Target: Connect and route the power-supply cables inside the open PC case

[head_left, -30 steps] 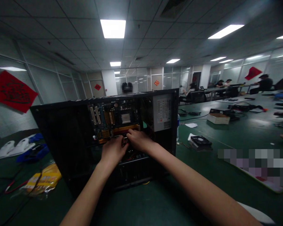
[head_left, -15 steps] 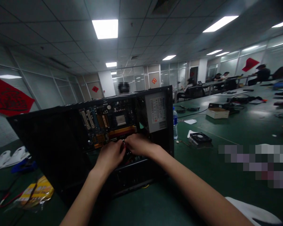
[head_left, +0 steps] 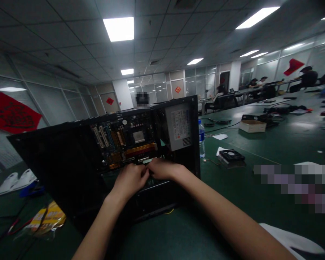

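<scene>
An open black computer case (head_left: 56, 159) stands on the green table (head_left: 232, 187). Inside it I see the motherboard (head_left: 124, 139) with orange memory slots and a grey power supply (head_left: 180, 126) at the right. My left hand (head_left: 131, 178) and my right hand (head_left: 163, 169) meet inside the case just below the motherboard's lower edge. Both have their fingers curled and pinched together on something small that I cannot make out.
A water bottle (head_left: 202, 139) stands right of the case, with a black cooler fan (head_left: 231, 156) and a white box (head_left: 253, 125) farther right. Yellow packets (head_left: 47, 216) and white and blue items (head_left: 14, 180) lie at the left. People sit at far tables.
Both hands have slid slightly down, away from the memory slots to the case's lower frame. The camera has shifted, so the case sits a little lower and more to the left.
</scene>
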Available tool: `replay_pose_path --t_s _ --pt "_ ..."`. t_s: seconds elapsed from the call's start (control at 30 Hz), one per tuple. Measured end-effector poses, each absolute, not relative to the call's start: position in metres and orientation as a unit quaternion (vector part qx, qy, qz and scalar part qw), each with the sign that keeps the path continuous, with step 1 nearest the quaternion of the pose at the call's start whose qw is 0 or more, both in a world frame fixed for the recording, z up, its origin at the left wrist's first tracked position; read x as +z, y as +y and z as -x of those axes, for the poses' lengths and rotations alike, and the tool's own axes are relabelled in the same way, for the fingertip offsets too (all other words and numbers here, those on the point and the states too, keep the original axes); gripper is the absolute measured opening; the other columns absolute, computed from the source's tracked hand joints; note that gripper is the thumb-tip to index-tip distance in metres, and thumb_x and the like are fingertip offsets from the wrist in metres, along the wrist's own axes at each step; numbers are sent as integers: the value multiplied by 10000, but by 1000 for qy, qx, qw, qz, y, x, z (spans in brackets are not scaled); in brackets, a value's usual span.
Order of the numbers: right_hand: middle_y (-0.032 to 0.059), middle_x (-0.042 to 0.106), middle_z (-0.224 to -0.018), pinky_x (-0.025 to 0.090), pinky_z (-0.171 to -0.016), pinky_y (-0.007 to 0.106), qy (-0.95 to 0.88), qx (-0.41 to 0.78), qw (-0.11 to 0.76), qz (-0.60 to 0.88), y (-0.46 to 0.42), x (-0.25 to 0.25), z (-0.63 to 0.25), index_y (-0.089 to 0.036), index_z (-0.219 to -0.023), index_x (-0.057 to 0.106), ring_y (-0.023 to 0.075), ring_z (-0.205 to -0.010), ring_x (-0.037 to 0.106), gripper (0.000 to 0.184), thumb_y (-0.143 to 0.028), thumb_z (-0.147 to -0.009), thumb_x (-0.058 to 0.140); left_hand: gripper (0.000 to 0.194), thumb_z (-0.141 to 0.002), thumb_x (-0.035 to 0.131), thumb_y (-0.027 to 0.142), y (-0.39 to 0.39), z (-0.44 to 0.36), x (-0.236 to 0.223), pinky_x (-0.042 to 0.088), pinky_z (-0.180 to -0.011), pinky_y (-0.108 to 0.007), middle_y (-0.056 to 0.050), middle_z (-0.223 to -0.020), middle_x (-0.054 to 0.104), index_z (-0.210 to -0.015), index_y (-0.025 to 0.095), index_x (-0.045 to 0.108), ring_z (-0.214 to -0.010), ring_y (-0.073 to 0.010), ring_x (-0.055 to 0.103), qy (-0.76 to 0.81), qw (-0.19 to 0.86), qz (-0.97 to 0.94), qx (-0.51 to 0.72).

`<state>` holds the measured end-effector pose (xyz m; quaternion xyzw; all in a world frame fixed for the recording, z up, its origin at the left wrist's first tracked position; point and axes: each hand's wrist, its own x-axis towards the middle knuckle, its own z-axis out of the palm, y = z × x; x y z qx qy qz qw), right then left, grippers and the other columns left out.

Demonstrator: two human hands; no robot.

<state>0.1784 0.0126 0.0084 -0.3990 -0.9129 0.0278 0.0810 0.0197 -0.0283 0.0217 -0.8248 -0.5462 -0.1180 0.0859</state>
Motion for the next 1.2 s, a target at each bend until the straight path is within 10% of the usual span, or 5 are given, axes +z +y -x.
replay_pose_path --t_s 0.3,0.6,0.73,1.0,1.2 --pt "151 732 -949 400 -546 258 -927 72 9 369 14 10 -178 -114 -1019 716 228 -739 669 379 -412 -826 583 351 -927 423 390 -25 -15 23 306 -560 -266 -57 -729 698 -754 202 663 -651 -173 619 -549 57 821 -146" --pt "11 626 -606 270 -531 240 -853 126 383 330 9 24 -174 -137 -666 660 105 -550 495 323 -256 -889 459 285 -919 456 420 -37 -9 51 484 -781 -261 -41 -980 718 -996 201 623 -892 -182 662 -497 -44 799 -336" --pt "-53 442 -501 246 -500 223 -783 272 486 277 13 27 -171 -156 -557 510 82 -496 393 368 -295 -893 449 724 -751 699 435 -56 8 76 522 -906 -299 -43 -1269 643 -1400 273 425 -1085 -221 640 -448 -124 860 -211" --pt "-57 440 -502 291 -478 226 -749 421 471 198 7 31 -169 -180 -592 499 89 -463 379 436 -497 -891 487 373 -867 561 314 -69 25 92 533 -961 -384 -43 -1236 672 -1227 268 645 -1093 -240 655 -400 114 893 -170" --pt "56 650 -873 440 -727 275 -857 109 445 235 -19 46 -170 -154 -902 590 159 -798 577 130 -206 -918 473 404 -899 490 219 -60 18 83 570 -895 -385 -96 -1217 679 -1289 182 592 -1040 -239 682 -326 294 855 -274"
